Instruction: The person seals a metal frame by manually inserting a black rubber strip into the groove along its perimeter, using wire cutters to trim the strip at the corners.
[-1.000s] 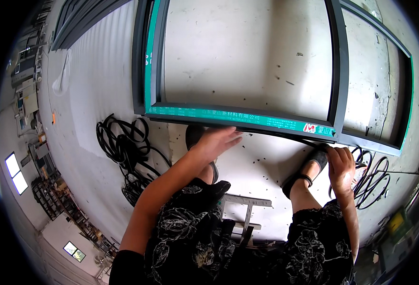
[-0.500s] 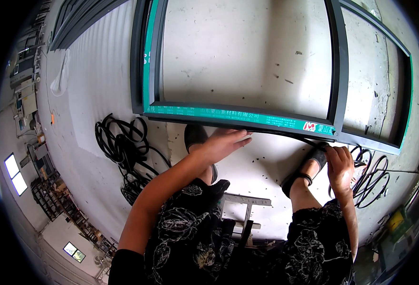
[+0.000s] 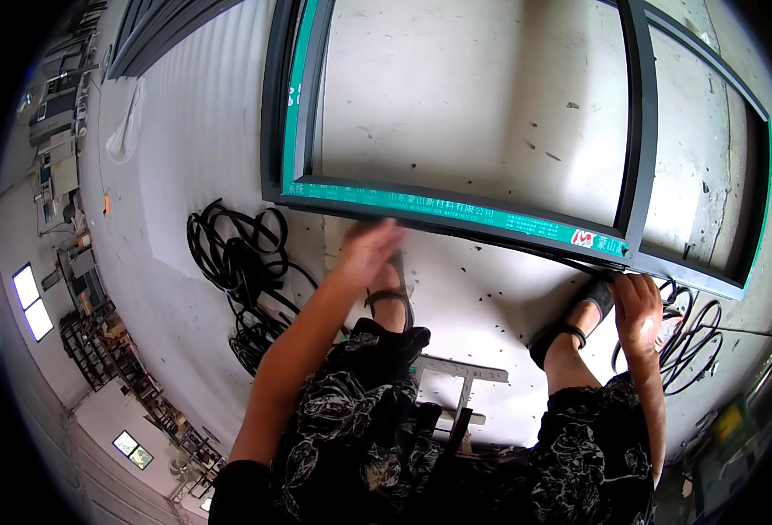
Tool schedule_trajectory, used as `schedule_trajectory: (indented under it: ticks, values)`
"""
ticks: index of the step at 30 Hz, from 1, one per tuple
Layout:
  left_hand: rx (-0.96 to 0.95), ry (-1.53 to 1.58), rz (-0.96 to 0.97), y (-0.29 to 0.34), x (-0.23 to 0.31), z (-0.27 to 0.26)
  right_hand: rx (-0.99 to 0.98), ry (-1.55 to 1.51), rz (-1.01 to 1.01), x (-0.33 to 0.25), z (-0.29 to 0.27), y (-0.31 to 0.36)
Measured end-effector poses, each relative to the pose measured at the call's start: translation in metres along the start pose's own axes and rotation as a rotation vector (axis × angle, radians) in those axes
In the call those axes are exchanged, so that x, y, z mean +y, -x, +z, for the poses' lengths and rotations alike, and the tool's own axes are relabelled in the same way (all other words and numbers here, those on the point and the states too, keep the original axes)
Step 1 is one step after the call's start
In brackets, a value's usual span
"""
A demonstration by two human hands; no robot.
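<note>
A dark grey window frame (image 3: 638,131) with green protective film (image 3: 438,206) lies in front of me. Along its near edge runs a thin black rubber sealing strip (image 3: 526,248). At the strip's right part, by the frame's lower corner, my right hand (image 3: 638,311) is closed, thumb and fingertips pinching the strip. My left hand (image 3: 370,254) is beside the near edge, left of its middle, its fingers smeared by motion; whether they touch the strip does not show.
Tangled black strip (image 3: 242,262) lies on the floor at the left, and more loops (image 3: 697,337) lie at the right. My feet (image 3: 390,293) stand close to the frame's near side. A metal stool-like support (image 3: 466,376) is between my legs. Dark profiles (image 3: 163,31) are stacked at the upper left.
My left hand has moved left along the near edge and drawn slightly back toward me. My right hand keeps its pinch at the corner. The whole view has shifted a little.
</note>
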State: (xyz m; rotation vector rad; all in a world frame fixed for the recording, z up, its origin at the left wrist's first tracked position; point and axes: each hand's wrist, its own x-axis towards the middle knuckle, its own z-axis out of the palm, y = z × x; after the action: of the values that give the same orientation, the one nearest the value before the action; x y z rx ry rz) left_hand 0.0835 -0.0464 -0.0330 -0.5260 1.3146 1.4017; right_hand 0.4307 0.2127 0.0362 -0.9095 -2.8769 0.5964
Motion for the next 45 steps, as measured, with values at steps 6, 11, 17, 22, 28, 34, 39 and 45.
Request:
schedule_trajectory:
  ticks: [6, 11, 17, 22, 28, 34, 39, 45]
  values:
    - [0.120, -0.040, 0.232, 0.006, 0.043, -0.057, 0.016, -0.073, -0.026, -0.006, -0.002, -0.007]
    - [0.348, -0.030, 0.274, -0.005, 0.086, -0.101, -0.034, -0.022, 0.129, -0.009, -0.032, -0.016]
    - [0.060, 0.120, 0.209, 0.005, 0.060, -0.098, 0.064, 0.050, -0.294, -0.015, -0.047, -0.075]
    - [-0.047, 0.319, 0.148, -0.001, 0.005, -0.027, -0.182, -0.028, -0.425, -0.006, -0.010, -0.106]
    - [0.063, 0.279, 0.184, -0.010, -0.004, -0.043, 0.021, -0.086, -0.350, -0.030, 0.009, -0.078]
    - [0.241, 0.078, 0.099, -0.028, 0.028, -0.114, -0.026, -0.181, -0.423, -0.076, 0.043, -0.050]
    - [0.547, -0.109, 0.122, -0.030, 0.088, -0.153, -0.062, -0.227, -0.520, -0.121, 0.068, -0.066]
    - [0.529, -0.085, 0.188, -0.060, 0.165, -0.109, -0.089, -0.270, -0.471, -0.158, 0.074, -0.105]
